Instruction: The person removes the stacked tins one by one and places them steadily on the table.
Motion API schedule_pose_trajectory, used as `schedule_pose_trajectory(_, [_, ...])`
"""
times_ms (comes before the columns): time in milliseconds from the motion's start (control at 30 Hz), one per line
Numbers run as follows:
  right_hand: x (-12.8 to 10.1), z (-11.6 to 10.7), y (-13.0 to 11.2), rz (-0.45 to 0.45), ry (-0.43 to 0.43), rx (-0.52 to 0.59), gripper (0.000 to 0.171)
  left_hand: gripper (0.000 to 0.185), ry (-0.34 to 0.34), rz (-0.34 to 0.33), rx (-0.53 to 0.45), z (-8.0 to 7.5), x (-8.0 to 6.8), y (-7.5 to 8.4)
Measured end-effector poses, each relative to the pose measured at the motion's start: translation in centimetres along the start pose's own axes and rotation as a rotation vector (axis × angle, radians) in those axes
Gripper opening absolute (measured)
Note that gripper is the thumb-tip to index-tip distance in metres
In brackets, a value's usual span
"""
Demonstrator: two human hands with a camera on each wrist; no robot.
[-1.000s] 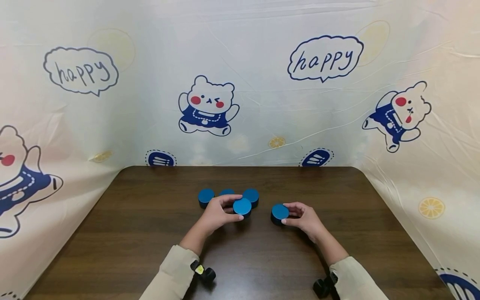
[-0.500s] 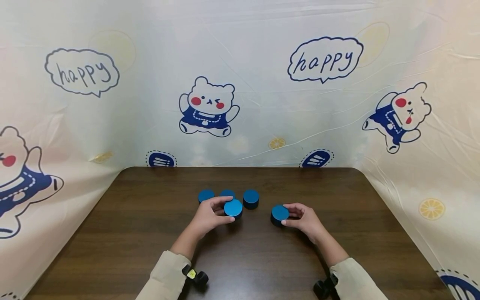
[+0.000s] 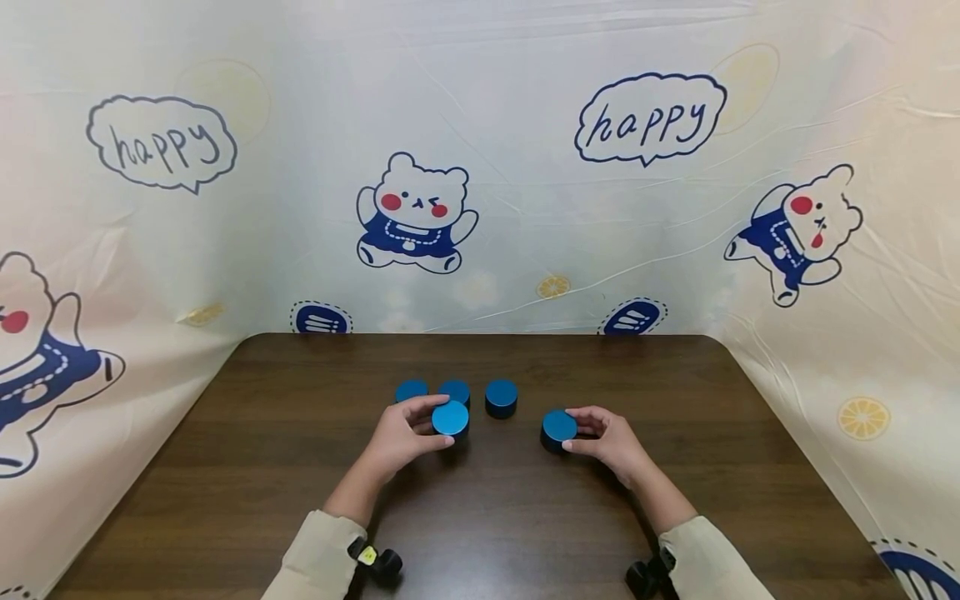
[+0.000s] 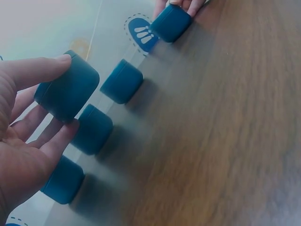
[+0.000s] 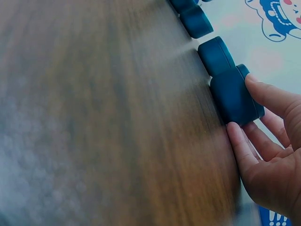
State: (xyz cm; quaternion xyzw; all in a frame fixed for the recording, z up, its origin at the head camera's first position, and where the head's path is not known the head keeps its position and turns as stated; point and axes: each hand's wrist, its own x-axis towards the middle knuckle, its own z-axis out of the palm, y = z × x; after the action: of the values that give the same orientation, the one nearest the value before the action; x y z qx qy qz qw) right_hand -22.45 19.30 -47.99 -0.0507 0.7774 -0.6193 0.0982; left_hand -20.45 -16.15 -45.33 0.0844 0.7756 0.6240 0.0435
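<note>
My left hand [image 3: 396, 435] pinches a short blue cylinder [image 3: 450, 418] between thumb and fingers, just off the table. Behind it are two similar cylinders, the back-left cylinder [image 3: 412, 389], partly hidden by my hand, and the back-middle cylinder [image 3: 454, 390]. A third, the back-right cylinder [image 3: 501, 397], stands in full view. Farther right, my right hand [image 3: 613, 440] grips another blue cylinder [image 3: 559, 427] from its right side, low at the tabletop. A thin seam shows near one end of that right-hand cylinder [image 5: 235, 96] in the right wrist view.
Dark brown wood-grain table [image 3: 480, 525] with its far edge against a pale printed cloth [image 3: 525, 167]. Black wrist cameras, the left camera [image 3: 386, 563] and the right camera [image 3: 643, 577], sit over the light sleeves near the table surface.
My left hand has carried its cylinder leftward, from in front of the back-right cylinder to in front of the back-middle one. The right hand and its cylinder have stayed put.
</note>
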Motion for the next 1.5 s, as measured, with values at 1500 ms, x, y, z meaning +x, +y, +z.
schedule_pose_trajectory(1500, [-0.4, 0.1, -0.8, 0.021, 0.015, 0.004, 0.051, 0.065, 0.189, -0.117, 0.032, -5.6, -3.3, -1.8])
